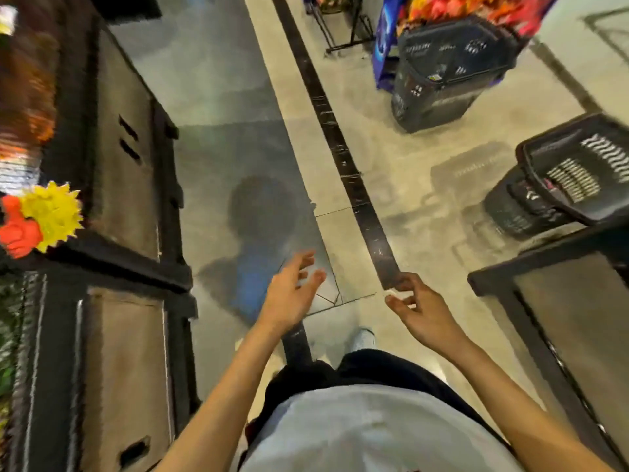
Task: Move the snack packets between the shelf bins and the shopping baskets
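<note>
Both hands are empty over the floor [238,97]: left hand [289,294] spread, right hand [422,311] loosely curled. Packets [27,97], blurred, fill the left shelf [129,165]; baskets [571,178] stand right. Packets are judged light, crinkly, crushable: pinch the top seam.

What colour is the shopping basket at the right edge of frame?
Black shopping basket, slotted sides; head view shows it.

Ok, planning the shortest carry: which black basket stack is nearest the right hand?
The basket stack at the frame's right edge, just beyond the right hand; the other stack stands farther up the aisle, against the blue display.
</note>
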Available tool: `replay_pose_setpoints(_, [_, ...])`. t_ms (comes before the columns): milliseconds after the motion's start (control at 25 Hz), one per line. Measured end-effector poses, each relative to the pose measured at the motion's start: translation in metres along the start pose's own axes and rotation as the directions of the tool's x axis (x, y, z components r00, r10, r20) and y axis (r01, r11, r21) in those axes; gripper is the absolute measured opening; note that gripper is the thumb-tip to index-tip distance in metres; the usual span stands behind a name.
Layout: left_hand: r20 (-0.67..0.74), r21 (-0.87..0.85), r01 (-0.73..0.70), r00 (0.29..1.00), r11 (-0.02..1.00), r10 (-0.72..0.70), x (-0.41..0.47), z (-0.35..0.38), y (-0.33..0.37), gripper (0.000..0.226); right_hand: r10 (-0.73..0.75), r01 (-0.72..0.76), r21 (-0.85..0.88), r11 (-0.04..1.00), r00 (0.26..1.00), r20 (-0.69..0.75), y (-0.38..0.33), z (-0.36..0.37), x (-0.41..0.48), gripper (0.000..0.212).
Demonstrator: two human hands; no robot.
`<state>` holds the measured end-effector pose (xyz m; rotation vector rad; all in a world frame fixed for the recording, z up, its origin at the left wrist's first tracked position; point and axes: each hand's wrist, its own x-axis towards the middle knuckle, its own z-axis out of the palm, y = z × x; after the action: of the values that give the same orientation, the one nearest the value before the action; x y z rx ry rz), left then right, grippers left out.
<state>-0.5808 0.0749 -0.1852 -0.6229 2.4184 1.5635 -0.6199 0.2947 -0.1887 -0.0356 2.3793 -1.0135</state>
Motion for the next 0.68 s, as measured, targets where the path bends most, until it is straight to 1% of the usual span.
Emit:
replay_pose_setpoints(160, [0.139, 0.046, -0.030, 0.990, 0.998, 0.023, 0.033, 0.075, 0.052, 0.040, 0.101, -0.093, 0.092, 0.991, 0.990, -0.096, 0.051, -0.061, 0.007, 0.046])
replay_pose_setpoints(320, [0.235, 0.075, -0.057, 0.971, 0.996, 0.038, 0.068, 0.115, 0.088, 0.039, 0.155, -0.130, 0.145, 0.981, 0.972, -0.176, 0.077, -0.111, 0.032, 0.046])
replay_pose_setpoints(440, [0.277, 0.120, -0.064, 0.961, 0.991, 0.028, 0.110, 0.138, 0.113, 0.037, 0.205, -0.159, 0.202, 0.966, 0.951, -0.231, 0.089, -0.153, 0.070, 0.048])
replay_pose_setpoints(560, [0.328, 0.181, -0.080, 0.945, 0.980, 0.016, 0.163, 0.165, 0.138, 0.039, 0.244, -0.185, 0.238, 0.954, 0.937, -0.250, 0.101, -0.193, 0.118, 0.049])
replay_pose_setpoints(680, [0.399, 0.209, -0.098, 0.917, 0.973, 0.007, 0.235, 0.204, 0.175, 0.040, 0.294, -0.214, 0.284, 0.935, 0.915, -0.278, 0.113, -0.241, 0.178, 0.048])
